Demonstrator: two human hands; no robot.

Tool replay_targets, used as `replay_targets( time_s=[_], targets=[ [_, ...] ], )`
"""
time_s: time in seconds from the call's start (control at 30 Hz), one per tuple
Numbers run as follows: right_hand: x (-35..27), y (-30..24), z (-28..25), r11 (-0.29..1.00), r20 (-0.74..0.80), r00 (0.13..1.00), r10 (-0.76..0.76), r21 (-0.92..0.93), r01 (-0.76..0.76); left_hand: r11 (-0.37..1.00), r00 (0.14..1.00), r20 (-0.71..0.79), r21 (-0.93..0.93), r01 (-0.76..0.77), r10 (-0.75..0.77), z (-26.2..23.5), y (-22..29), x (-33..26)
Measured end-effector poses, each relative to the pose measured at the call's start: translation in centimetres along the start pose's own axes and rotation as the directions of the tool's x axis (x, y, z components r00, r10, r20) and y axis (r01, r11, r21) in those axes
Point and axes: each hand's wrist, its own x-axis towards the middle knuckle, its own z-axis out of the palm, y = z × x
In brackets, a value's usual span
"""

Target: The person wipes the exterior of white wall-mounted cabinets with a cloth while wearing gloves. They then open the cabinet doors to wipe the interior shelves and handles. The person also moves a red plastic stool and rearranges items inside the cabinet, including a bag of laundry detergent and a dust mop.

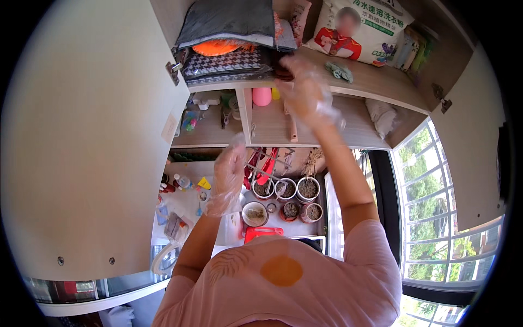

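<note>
Both my hands wear thin clear plastic gloves. My right hand (308,92) is raised at the upper cupboard shelf (376,82), smeared by motion. Its fingertips overlap a dark reddish-brown object (282,70), and I cannot tell whether they hold it. Just left of that lie dark bagged textiles (229,27), with a houndstooth-patterned piece (226,64) and an orange piece (217,47). A small crumpled green cloth (339,72) rests to the right of the hand. Lower down, my left hand (227,171) is held up with its fingers loosely extended and nothing visible in it.
A large white bag of washing powder (359,32) stands on the upper shelf. The lower shelf holds a pink object (262,96) and a white plastic bag (382,117). Below are several soil-filled pots (308,188) and a red stool (262,233). Open cupboard doors (92,141) flank me; a barred window (427,201) is right.
</note>
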Motion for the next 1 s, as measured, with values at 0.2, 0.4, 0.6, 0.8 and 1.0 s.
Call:
replay_targets(
  time_s=[0.2, 0.4, 0.6, 0.8, 1.0],
  targets=[
    [2.9, 7.5, 0.8, 0.998, 0.256, 0.966, 0.047, -0.049, -0.036, 0.765, 0.787, -0.011, 0.246, -0.596, 0.617, 4.1, 11.8, 15.0],
    [2.3, 6.9, -0.3, 0.998, 0.330, 0.942, -0.058, -0.004, 0.063, 0.176, 0.749, 0.424, 0.801, -0.573, 0.508, 7.6, 10.9, 24.9],
    [1.3, 7.6, 0.9, 0.993, 0.222, 0.968, -0.113, 0.049, 0.105, -0.038, 0.686, 0.556, 0.789, -0.613, 0.469, 9.1, 6.9, 29.7],
    [1.9, 8.0, -1.0, 0.993, 0.353, 0.933, -0.070, 0.115, 0.031, 0.317, 0.774, 0.378, 0.753, -0.576, 0.507, 8.5, 7.3, 33.1],
    [2.3, 9.1, -0.7, 0.980, 0.315, 0.947, -0.064, 0.200, -0.001, 0.399, 0.766, 0.379, 0.685, -0.610, 0.519, 8.5, 7.4, 33.1]
  ],
)
